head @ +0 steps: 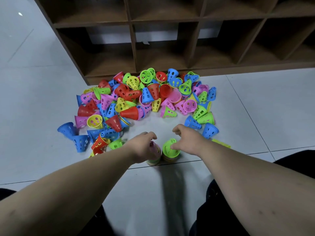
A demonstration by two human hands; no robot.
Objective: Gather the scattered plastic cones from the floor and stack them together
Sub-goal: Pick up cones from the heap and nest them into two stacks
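Progress, judged: early.

Across the floor [42, 99], left to right:
- A wide heap of loose cones [146, 99] in blue, pink, red, yellow and green. Lying on their sides or tilted every way, just in front of the shelf [133, 48]. A few look nested in twos or threes inside the heap.
- Done so far: only two short stacks, upright at the near edge of the heap. Pink stack [156, 153] on the left, green stack [171, 149] just beside it on the right. Touching or apart: not resolvable.
- Left to do: nearly the whole heap, then probably merging the two stacks into one.

Pose:
- Left hand [144, 147]: reached forward, palm down over the pink stack, fingers curled downward past its top. Top hidden under the palm, so gripping or merely hovering: cannot tell.
- Right hand [187, 140]: palm down just beside the green stack, fingers loosely curled toward the heap with nothing between them. Thumb tip at the green rim, contact uncertain.
- Yellow piece [221, 144]: partly hidden behind the right forearm, kind unclear.
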